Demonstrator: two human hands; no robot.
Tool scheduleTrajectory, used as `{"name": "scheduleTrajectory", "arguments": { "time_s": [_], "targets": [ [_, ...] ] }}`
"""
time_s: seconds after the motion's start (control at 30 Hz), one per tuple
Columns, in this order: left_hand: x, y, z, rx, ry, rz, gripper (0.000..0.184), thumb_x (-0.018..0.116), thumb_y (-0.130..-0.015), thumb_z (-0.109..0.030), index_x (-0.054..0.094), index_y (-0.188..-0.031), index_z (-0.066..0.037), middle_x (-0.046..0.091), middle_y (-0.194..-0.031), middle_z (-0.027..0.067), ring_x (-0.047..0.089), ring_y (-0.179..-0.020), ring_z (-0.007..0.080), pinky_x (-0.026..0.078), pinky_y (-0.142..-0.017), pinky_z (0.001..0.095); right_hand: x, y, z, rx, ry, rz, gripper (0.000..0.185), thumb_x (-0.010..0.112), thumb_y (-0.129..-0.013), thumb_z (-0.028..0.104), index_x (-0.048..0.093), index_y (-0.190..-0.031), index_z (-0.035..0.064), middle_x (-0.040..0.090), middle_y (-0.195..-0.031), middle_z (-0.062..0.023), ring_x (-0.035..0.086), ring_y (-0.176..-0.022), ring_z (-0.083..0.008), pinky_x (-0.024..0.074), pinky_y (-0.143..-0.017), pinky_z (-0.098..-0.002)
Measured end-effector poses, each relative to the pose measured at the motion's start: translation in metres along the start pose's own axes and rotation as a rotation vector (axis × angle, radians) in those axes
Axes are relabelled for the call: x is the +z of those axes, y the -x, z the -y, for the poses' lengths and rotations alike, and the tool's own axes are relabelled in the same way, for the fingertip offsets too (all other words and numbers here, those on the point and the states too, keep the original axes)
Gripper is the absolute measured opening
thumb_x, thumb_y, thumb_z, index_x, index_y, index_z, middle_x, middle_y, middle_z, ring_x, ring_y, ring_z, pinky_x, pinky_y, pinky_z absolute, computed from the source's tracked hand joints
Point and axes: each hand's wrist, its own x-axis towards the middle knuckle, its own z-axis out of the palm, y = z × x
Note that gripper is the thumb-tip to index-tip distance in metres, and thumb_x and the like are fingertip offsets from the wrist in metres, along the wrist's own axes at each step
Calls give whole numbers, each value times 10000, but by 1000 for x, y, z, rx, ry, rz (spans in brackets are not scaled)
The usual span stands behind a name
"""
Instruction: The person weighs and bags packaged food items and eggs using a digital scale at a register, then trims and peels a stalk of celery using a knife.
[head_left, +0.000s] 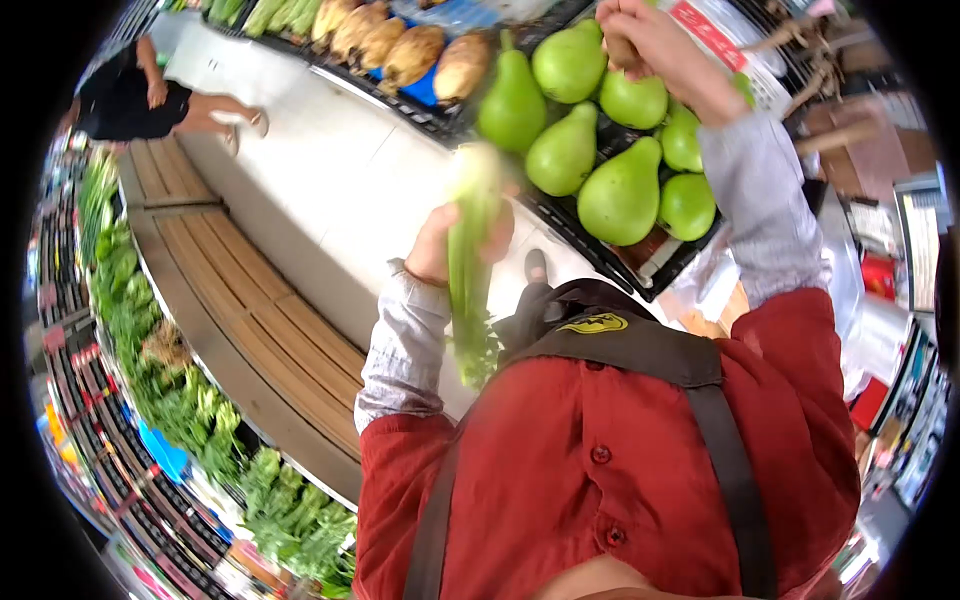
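My left hand [435,243] is wrapped round a bunch of green celery [468,260], its pale end up and its leafy end down by my red shirt. The bunch is blurred by motion. Over the far right part of a black crate [655,285] is my right hand [640,38], fingers curled in; a small brownish thing shows at them, too unclear to name. Several light green gourds [620,195] lie in the crate below and beside that hand.
Husked corn [412,55] lies left of the gourds. A curved wooden-slatted ledge [230,275] runs down the left, with leafy greens [190,390] behind it. At the upper left a person [130,95] stands on the pale floor. Boxes and shelves are at the right.
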Motion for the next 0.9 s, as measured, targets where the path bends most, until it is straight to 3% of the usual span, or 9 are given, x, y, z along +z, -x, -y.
{"name": "scheduleTrajectory", "arguments": {
  "time_s": [0.1,0.23,0.33,0.4,0.47,0.5,0.6,0.63,0.9],
  "targets": [
    [26,-17,6,-71,-401,-8,633,632,-749,-413,470,-1181,21,528,-799,65,493,-621,143,407,-537,253,-11,87,-17,-55,-210,-14,342,427,-847,73,451,-1187,103,557,-939,-58,500,-590,-72,401,-485,-195],
    [75,-34,34,-130,-797,-12,482,605,-782,-200,478,-1181,39,541,-832,48,499,-661,127,411,-598,239,-33,200,-53,-89,-130,-119,497,450,-899,67,333,-1381,95,465,-808,2,381,-565,-45,314,-498,-181],
    [124,-45,72,-200,-866,-9,396,610,-816,-103,492,-1167,38,520,-814,23,469,-663,80,397,-593,226,-48,277,-103,91,-130,-265,340,556,-893,88,506,-1225,30,596,-879,-25,550,-769,-116,446,-666,-304],
    [138,-52,108,-127,-1079,112,542,711,-785,-117,469,-1250,21,608,-972,52,569,-844,95,480,-750,254,-51,328,-124,153,143,-401,265,568,-886,104,547,-1141,36,564,-787,-40,539,-671,-135,437,-609,-314],
    [154,-55,150,-184,-1212,186,562,740,-756,-143,491,-1234,15,611,-997,51,561,-860,95,481,-744,256,-51,373,-158,185,206,-473,264,596,-867,144,545,-1104,40,514,-737,-62,506,-621,-173,423,-575,-327],
    [171,-55,172,-245,-1097,170,586,758,-730,-166,506,-1233,0,616,-998,45,565,-849,102,482,-736,260,-47,391,-166,102,-38,-483,208,555,-902,74,464,-1082,23,408,-690,17,402,-561,-61,347,-516,-214],
    [186,-60,240,-299,-1448,265,579,738,-729,-279,541,-1191,9,651,-942,117,622,-797,178,496,-748,297,-55,455,-216,101,219,-511,232,581,-884,96,467,-1074,28,375,-647,0,394,-544,-79,329,-492,-264],
    [193,-64,264,-314,-1458,274,579,738,-729,-279,541,-1191,9,651,-942,117,622,-797,178,496,-748,297,-61,478,-229,409,151,-421,310,600,-834,229,525,-1072,45,575,-808,-177,565,-744,-366,455,-672,-445],
    [151,-103,431,-349,-1706,198,562,731,-710,-371,564,-1010,74,641,-865,204,636,-786,287,482,-704,371,-78,573,-304,383,125,-539,249,538,-893,258,508,-1061,77,619,-920,-221,586,-854,-425,464,-725,-483]
  ]
}}
